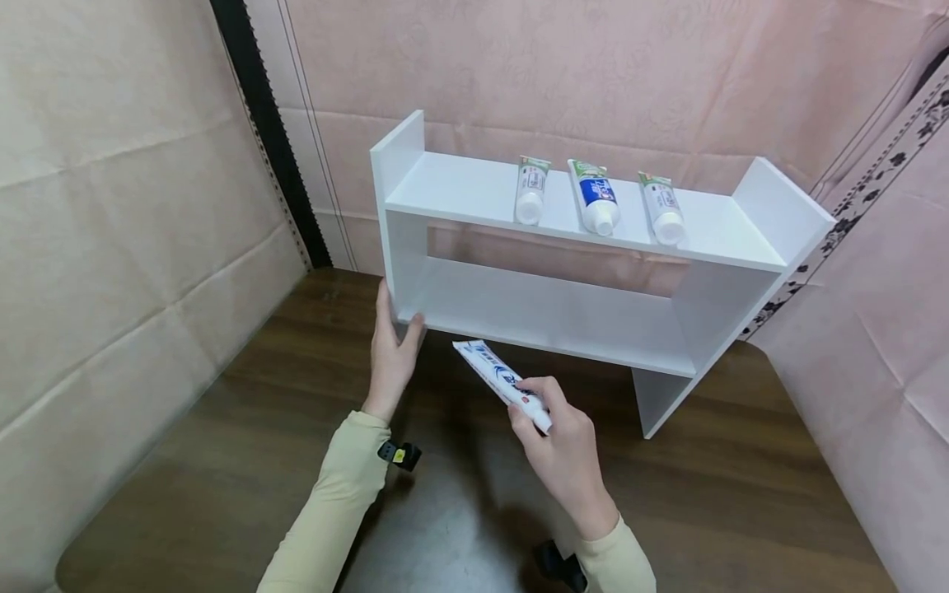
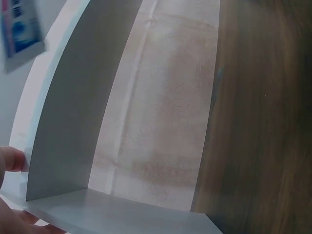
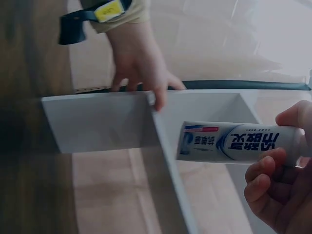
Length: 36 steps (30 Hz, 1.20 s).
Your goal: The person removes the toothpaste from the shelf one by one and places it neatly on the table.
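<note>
A white two-tier shelf (image 1: 549,306) stands on the wooden table. My left hand (image 1: 390,366) grips its left side panel near the lower board, thumb at the front and fingers on the outer side. My right hand (image 1: 569,451) pinches a white and blue toothpaste tube (image 3: 224,142) by its cap end, between thumb and fingers. The tube is in front of the lower board, apart from it, its flat end toward the shelf. The left wrist view catches only that flat end, blurred. On the upper board lie a left tube (image 1: 530,191), a blue-labelled middle tube (image 1: 596,196) and a right tube (image 1: 662,207), caps forward.
The brown wooden table (image 1: 245,461) spreads around the shelf. Pink cloth (image 1: 593,74) hangs behind, and pale cloth walls (image 1: 133,206) close in the sides. A dark strip (image 1: 274,136) runs down the back left corner. The shelf's side panels rise above its upper board.
</note>
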Each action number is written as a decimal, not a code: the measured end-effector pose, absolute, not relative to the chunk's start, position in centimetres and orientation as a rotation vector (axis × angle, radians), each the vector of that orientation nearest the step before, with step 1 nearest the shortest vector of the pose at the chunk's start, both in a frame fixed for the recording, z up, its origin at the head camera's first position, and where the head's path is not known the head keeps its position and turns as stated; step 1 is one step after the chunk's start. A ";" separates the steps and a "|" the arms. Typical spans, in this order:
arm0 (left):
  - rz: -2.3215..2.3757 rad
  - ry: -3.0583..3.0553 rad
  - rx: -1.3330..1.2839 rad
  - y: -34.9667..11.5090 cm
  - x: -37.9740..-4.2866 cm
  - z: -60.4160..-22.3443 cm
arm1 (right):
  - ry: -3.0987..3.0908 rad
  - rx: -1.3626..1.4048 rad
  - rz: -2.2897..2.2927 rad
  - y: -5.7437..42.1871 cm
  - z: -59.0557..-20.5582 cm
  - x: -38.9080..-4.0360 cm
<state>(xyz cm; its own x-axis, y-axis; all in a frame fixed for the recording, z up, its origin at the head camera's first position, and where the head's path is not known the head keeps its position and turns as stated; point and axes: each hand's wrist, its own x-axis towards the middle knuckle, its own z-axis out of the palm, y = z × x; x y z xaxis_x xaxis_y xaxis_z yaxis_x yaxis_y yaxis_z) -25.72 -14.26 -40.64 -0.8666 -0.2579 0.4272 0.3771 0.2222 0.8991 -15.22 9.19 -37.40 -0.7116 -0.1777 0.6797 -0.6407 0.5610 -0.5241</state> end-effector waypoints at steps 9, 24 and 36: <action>-1.709 -2.015 -0.090 -14.3 -25.7 -40.5 | -2.532 0.473 0.991 9.3 -38.6 -16.0; -1.727 -2.041 -0.072 -13.3 -23.5 -37.8 | -2.866 0.529 0.885 8.3 -41.6 -17.6; -1.708 -2.044 -0.062 -13.3 -23.2 -37.8 | -2.901 0.623 0.593 6.6 -43.0 -16.8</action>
<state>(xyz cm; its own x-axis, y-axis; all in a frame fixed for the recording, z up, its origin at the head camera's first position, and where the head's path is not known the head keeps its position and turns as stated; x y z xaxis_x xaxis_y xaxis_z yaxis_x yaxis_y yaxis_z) -23.21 -13.30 -37.77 -0.8872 -0.2607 0.3807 0.3282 0.2234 0.9178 -16.83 6.60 -42.97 -0.9088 -0.3707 0.1913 -0.4160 0.8389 -0.3510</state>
